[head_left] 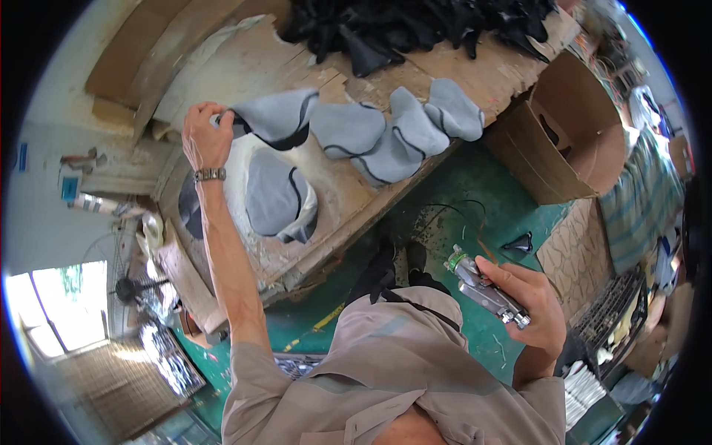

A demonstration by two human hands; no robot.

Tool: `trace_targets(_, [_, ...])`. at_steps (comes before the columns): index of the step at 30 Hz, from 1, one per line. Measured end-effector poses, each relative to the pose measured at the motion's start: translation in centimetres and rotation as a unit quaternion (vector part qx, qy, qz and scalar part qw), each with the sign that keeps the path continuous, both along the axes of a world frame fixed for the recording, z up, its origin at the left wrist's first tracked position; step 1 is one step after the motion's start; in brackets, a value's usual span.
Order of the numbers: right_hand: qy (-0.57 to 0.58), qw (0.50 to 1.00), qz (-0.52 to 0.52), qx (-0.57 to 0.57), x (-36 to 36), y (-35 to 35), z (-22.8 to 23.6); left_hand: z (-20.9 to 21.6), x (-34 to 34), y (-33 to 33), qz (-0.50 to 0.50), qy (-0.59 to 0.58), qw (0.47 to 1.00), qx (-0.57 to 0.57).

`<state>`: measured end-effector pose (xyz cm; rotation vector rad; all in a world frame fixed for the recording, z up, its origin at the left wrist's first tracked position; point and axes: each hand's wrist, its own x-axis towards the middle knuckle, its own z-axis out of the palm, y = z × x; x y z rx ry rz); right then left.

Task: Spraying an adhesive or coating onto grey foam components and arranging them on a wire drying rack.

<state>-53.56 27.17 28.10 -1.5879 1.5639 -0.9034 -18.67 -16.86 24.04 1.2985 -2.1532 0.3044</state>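
My left hand [208, 133] is closed on the left end of a grey fabric piece [274, 115] with a black edge line, holding it over the worktable. Below that piece, another grey fabric piece [273, 194] lies on a whitish, stained patch of the table. Several like it [347, 130] rest overlapping in a row to the right. Out past the table's near edge, my right hand [530, 304] grips a small metal spray gun [489, 291] with a green ring at its front. The gun's nozzle end faces up and left, toward the table.
Glossy black pieces [415, 30] are heaped at the table's [326, 211] far side. An open cardboard box [534, 141] stands off its right end. A thin brown hose [482, 233] runs near the spray gun. One black piece [519, 242] lies on the green floor.
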Motion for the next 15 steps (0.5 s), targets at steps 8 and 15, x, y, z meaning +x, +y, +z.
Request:
trace_targets(8, [0.050,0.984,-0.153,0.070,0.8,1.6,-1.3,-11.0,-16.0,-6.4,0.032,0.050,0.997,-0.058])
trace_targets(15, [0.040,0.971,-0.211,0.107,2.3,1.4,-0.9,-29.8,-23.6,-8.5,0.139,0.056,0.908,0.391])
